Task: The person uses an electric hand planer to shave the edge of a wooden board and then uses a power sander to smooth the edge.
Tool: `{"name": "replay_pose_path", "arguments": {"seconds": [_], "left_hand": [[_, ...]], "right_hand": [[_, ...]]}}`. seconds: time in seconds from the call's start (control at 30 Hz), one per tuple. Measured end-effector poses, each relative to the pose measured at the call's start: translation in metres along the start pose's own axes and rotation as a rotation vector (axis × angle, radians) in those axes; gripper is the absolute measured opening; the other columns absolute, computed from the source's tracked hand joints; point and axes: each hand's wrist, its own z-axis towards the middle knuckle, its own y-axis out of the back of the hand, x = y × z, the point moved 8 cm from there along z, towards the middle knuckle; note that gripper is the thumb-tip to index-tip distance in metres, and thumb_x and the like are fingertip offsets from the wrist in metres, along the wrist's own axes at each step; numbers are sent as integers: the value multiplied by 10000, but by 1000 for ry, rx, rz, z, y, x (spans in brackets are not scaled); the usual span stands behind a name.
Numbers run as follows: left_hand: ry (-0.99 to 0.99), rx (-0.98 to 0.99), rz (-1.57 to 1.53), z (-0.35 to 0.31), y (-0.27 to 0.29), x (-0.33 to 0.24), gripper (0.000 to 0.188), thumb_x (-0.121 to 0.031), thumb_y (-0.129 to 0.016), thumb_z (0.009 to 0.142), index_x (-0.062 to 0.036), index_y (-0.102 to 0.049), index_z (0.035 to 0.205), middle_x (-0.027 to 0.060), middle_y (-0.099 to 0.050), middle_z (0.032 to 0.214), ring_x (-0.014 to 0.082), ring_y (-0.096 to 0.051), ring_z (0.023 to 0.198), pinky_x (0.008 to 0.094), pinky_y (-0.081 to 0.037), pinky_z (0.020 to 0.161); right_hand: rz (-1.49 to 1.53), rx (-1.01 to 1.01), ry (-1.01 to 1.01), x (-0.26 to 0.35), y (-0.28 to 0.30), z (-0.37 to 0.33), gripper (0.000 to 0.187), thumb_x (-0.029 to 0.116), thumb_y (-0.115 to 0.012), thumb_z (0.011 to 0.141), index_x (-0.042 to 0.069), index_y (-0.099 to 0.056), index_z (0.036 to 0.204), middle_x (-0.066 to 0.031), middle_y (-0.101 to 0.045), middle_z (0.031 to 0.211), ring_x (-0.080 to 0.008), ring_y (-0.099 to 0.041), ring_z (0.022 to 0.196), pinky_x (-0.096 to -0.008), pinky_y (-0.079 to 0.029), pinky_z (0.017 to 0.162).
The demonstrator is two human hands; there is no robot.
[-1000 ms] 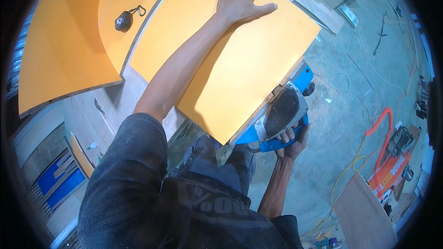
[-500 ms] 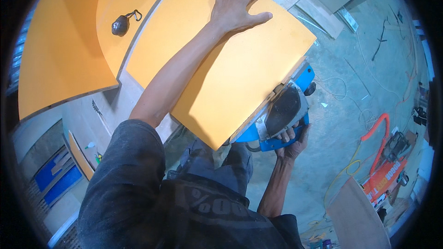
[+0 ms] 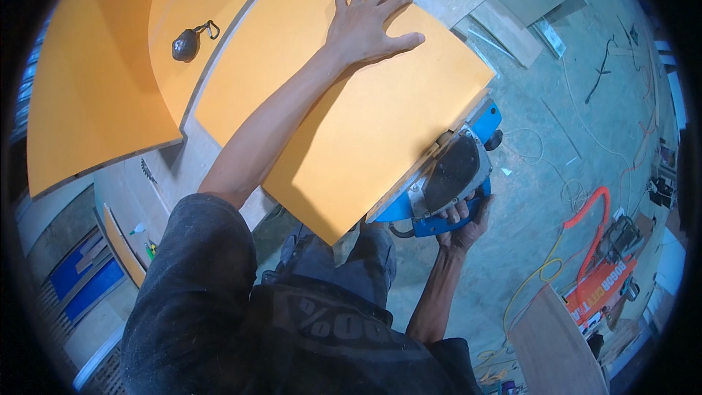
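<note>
Resting left hand, spread wide, on orange board at upper centre of frame. Gripping blue power planer with right hand clamped round handle, right of centre, along board's lower-right edge.

Board's nice and bright, left arm throws a soft shadow on it, shirt's kinda murky, fisheye edges bend into black.
</note>
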Motion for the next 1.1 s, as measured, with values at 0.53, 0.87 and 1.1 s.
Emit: {"name": "replay_pose_path", "arguments": {"seconds": [0.53,0.87,1.1], "left_hand": [[-8,19,-20,-33,17,3,760,-704,-627,843,-171,-627,1385,39,-555,1483,346,-356,1439,529,-196,1212],[11,61,-41,-54,26,2,754,-664,-678,833,-168,-610,1397,51,-552,1481,339,-361,1443,542,-184,1215],[24,62,-59,-70,29,1,744,-643,-705,822,-177,-612,1396,44,-556,1470,335,-368,1436,542,-185,1218]], "right_hand": [[-1,11,9,3,-1,5,525,577,-411,1085,83,-589,1065,29,-544,645,-108,-570,530,-311,-546,582],[-1,34,23,7,-5,7,534,570,-400,1090,71,-590,1089,15,-548,650,-115,-574,530,-320,-552,598],[-19,55,27,10,-3,9,557,577,-389,1091,62,-598,1064,19,-541,643,-116,-577,535,-323,-543,596]]}}
